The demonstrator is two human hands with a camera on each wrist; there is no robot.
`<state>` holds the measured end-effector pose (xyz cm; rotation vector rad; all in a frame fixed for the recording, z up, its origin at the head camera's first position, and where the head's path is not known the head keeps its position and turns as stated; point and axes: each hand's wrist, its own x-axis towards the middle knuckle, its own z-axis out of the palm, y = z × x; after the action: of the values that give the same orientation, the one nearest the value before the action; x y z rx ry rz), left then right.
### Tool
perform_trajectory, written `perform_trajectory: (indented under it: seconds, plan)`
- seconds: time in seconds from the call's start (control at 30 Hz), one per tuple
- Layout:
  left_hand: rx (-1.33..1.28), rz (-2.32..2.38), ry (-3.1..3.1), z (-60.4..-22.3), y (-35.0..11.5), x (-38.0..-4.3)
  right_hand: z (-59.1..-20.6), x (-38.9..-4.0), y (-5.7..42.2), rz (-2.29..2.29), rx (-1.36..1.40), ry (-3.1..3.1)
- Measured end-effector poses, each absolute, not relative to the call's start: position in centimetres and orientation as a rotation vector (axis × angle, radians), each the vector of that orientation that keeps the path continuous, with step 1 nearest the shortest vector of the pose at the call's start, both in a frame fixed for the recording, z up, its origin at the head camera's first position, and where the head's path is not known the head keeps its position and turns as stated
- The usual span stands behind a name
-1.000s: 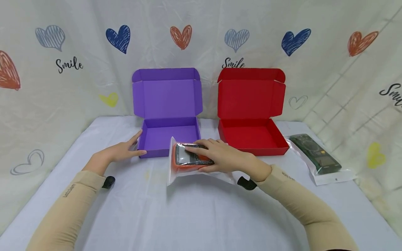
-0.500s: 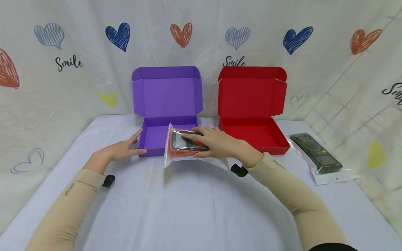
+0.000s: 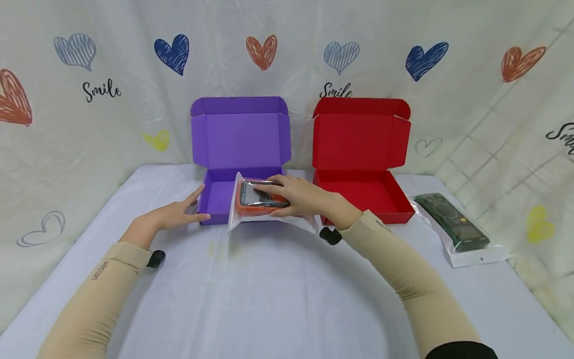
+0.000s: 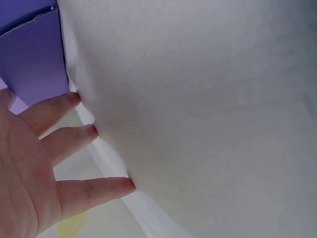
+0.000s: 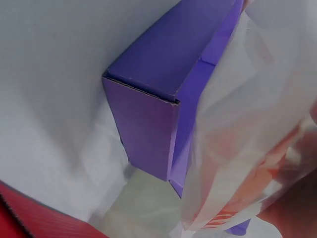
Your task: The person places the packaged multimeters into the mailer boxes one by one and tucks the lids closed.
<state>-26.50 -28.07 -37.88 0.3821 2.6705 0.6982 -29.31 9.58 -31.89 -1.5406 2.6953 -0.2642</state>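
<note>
- Step in hand, as I judge it: loading the bagged orange device [image 3: 259, 195] into the open purple box [image 3: 217, 218].
- Device location: over the box's front portion; I cannot confirm contact with the front wall.
- Right hand [image 3: 301, 198]: fingers grasping the bagged device.
- Left hand [image 3: 176, 215]: fingers straight and spread at the box's left side, gripping nothing.
- Next move, in my judgement: clear the front wall, tuck in the loose bag edge, lower, then release.
- Readable writing: "Smile" on the backdrop [image 3: 193, 15]. Lettering on the sleeves [image 3: 121, 279] and device is too small for me to read reliably.
</note>
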Motion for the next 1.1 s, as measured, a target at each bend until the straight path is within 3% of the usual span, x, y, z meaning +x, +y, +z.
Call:
perform_trajectory:
  seconds: [1.1]
  plan:
    - [0.370, 0.690, 2.667, -37.6, -27.7, -26.3, -32.3, -34.0, 4.8, -0.259, -1.384, 2.681]
